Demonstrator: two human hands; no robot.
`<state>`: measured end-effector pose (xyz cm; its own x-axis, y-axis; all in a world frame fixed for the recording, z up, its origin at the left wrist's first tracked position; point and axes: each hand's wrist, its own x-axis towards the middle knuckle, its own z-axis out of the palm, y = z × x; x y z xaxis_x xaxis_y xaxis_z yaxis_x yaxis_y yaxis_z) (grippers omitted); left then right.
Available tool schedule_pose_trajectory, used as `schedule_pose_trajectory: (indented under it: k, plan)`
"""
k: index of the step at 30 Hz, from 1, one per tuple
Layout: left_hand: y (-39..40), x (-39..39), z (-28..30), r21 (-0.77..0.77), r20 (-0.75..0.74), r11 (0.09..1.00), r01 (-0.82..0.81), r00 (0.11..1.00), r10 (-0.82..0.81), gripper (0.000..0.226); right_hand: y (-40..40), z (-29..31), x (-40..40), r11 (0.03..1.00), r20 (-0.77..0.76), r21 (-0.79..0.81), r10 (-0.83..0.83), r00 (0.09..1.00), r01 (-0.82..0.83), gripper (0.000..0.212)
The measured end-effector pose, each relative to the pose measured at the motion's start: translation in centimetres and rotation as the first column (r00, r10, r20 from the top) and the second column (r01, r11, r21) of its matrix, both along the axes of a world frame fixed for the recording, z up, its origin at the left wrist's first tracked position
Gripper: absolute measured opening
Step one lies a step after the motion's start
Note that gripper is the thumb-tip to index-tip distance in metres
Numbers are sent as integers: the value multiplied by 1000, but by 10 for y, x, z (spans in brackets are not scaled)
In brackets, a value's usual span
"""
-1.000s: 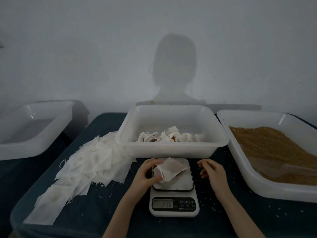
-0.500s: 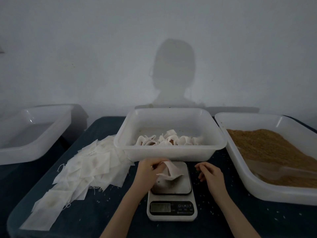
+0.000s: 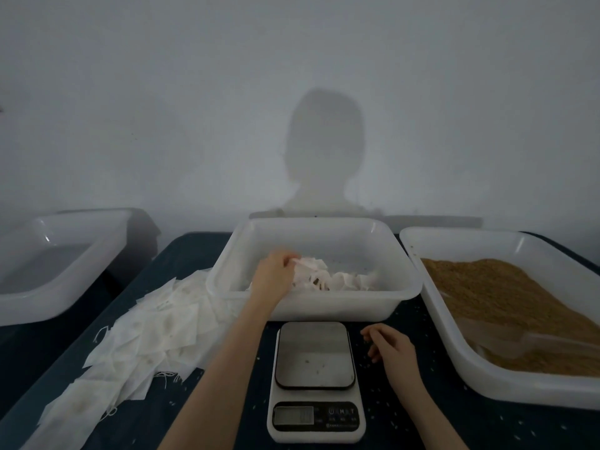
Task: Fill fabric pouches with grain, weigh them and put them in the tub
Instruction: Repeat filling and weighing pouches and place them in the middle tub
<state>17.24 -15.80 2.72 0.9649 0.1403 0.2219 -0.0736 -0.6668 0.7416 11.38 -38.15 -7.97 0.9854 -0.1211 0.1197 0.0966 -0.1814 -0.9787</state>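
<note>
A: Left hand [image 3: 274, 271] reaches over the near wall of the middle tub [image 3: 311, 306]. Thumb and fingertips pinch one filled pouch [image 3: 308, 264] by its edge, the pouch hanging out to the right of the pinch, inside the tub and above the heap.

B: Noted. And under the pinch?

A: The other filled pouches [image 3: 337, 281] lie on the tub floor just below and to the right of the pinch, crumpled, some brown showing through. Whether the held pouch touches them I cannot tell.

B: Right hand?

A: Right hand [image 3: 391, 350] rests on the dark table [image 3: 454, 423], fingers loosely curled, holding nothing. It sits just right of the scale [image 3: 315, 381], well nearer to the person than the pinch.

B: The scale itself?

A: Steel plate bare apart from a few grains; display too dim to read. It stands directly nearward of the tub, below the pinching hand.

B: Supplies?

A: Empty pouches [image 3: 156, 332] fan out in a pile left of the gripping arm, loose strings at the edge. Grain tub [image 3: 500, 384] lies far right of the pinch, holding brown grain [image 3: 493, 287] with a clear scoop [image 3: 532, 344] lying in it. A further white tub [image 3: 58, 287] sits far left.
</note>
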Motion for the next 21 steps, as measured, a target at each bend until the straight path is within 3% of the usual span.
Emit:
schedule_pose_trajectory:
  k: [1, 3, 9, 14, 19, 21]
  plan:
    - [3, 6, -6, 162, -106, 987, 4, 994, 13, 28, 0, 0, 0, 1000, -1, 4, -1, 1000, 1, 26]
    - [7, 13, -9, 342, -271, 939, 47, 961, 50, 31, 0, 1, 0, 1000, -4, -1, 3, 1000, -3, 26]
    - [8, 8, 2, 446, -318, 891, 90, 946, 64, 18, 1, 0, -1, 999, 17, -33, -3, 1000, 3, 27]
    - [25, -19, 3, 305, -103, 952, 3, 994, 30, 25, 4, 0, -5, 992, 85, -128, 3, 996, 8, 27]
    - [71, -62, -19, 246, 211, 914, -322, 938, 274, 18, 7, 4, -13, 955, 245, -296, 59, 968, 17, 35]
    - [98, -78, -35, 237, 250, 876, -420, 898, 363, 17, 10, 7, -15, 936, 295, -351, 95, 951, 15, 38]
